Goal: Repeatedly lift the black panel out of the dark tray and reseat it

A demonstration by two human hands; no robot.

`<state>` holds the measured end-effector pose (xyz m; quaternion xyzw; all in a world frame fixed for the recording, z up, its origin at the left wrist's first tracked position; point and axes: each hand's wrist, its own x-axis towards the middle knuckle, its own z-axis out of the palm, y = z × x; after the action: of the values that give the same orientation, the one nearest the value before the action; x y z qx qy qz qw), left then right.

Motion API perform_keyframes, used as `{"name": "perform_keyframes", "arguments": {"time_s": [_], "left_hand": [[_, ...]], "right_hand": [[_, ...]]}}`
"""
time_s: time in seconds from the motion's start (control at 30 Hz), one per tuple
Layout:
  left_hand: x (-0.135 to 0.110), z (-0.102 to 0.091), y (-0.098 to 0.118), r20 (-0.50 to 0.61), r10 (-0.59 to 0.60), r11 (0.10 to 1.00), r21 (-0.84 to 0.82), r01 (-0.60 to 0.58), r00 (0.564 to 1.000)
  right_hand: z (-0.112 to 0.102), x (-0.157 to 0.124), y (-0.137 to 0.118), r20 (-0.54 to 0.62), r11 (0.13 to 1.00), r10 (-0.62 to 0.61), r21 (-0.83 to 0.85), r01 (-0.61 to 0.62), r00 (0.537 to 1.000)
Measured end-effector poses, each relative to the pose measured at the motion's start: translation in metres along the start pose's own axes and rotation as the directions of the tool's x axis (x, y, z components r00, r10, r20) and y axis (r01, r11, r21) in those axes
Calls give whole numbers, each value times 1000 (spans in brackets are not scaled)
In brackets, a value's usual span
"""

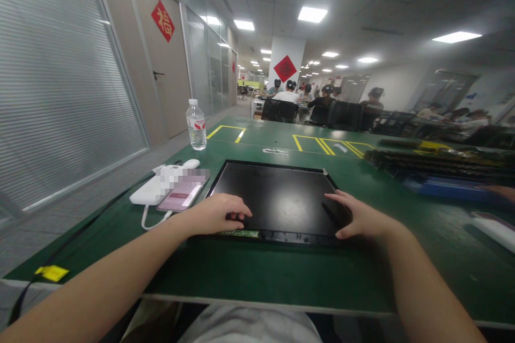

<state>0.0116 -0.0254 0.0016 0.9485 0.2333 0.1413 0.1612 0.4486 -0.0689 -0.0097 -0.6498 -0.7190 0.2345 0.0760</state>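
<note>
A single camera, worn on the person's head, looks forward and slightly down from the near edge of the green matte bench [257, 273]. It sits close above the forearms, so the left hand [215, 214] and right hand [360, 218] lie low and central. Beyond the hands, the wide lens takes in the long open office, bending its edges.

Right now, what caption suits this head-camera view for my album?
Left hand and right hand rest on a flat black rectangular panel on a green table.
</note>
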Motion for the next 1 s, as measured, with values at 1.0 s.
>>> {"name": "perform_keyframes", "arguments": {"time_s": [1.0], "left_hand": [[-3, -4, -11, -174, -143, 980, 110, 163, 974]], "right_hand": [[5, 12, 6, -279, 994, 71, 100, -44, 958]]}}
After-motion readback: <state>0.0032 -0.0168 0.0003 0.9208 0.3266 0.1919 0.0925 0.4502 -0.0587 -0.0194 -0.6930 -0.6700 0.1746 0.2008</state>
